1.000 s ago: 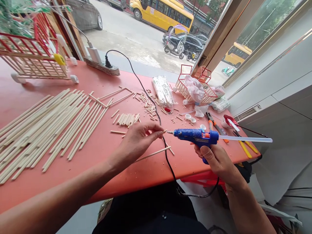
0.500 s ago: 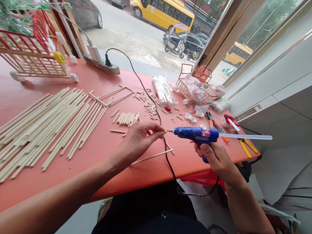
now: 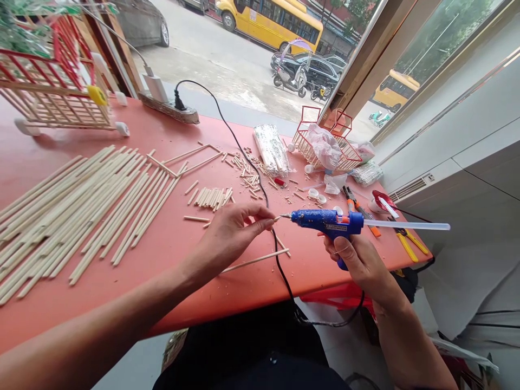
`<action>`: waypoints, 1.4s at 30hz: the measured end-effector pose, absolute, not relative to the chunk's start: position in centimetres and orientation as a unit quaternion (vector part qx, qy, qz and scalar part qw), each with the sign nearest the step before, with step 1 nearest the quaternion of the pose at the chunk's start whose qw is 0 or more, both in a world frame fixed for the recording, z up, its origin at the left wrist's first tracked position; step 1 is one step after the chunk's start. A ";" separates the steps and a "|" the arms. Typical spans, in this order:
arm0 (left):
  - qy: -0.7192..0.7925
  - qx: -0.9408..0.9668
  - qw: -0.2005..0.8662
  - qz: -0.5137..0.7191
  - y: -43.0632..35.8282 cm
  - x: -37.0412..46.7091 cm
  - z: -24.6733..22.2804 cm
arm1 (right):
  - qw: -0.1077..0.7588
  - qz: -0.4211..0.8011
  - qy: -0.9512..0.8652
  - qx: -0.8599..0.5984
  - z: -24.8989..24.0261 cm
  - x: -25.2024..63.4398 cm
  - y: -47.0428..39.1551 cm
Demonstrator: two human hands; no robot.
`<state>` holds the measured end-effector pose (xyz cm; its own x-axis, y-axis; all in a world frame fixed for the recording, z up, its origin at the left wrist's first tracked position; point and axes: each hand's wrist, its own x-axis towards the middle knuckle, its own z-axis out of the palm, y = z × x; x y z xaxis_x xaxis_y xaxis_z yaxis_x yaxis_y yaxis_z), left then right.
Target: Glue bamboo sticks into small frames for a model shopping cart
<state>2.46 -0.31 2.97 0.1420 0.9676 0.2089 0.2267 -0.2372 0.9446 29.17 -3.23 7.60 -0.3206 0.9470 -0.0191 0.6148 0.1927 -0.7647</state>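
My right hand [image 3: 357, 260] is wrapped round the handle of a blue glue gun [image 3: 325, 222], its nozzle pointing left. A long clear glue stick [image 3: 410, 224] sticks out of the gun's back end. Between thumb and fingers, my left hand [image 3: 244, 227] pinches a short wooden stick [image 3: 277, 219]; only its tip shows, right at the nozzle. Below the hands, a longer wooden stick [image 3: 255, 260] lies on the orange-red table [image 3: 170, 303], touching or nearly touching another slanted one [image 3: 281, 241].
Many long wooden sticks [image 3: 81, 211] spread over the left. Short cut pieces [image 3: 212, 197] lie mid-table, crossed by a black cord [image 3: 262, 184]. Small stick-built carts stand back left [image 3: 60, 103] and back right [image 3: 325, 146]. Pliers [image 3: 353, 200] and yellow-handled wire strippers [image 3: 410, 244] lie right.
The glue gun has shifted very slightly, its glue stick end a little to the left. My left hand keeps its pinch at the nozzle. Otherwise the scene looks the same.
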 end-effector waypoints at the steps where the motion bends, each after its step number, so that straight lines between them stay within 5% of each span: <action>1: 0.468 0.639 0.403 0.459 -0.3 2.5 3.0 | 0.238 0.350 -0.732 -0.534 7.6 29.2 -3.3; 42: 0.472 0.636 0.397 0.464 -0.3 2.4 2.8 | 0.251 0.301 -0.758 -0.521 8.0 29.4 -4.1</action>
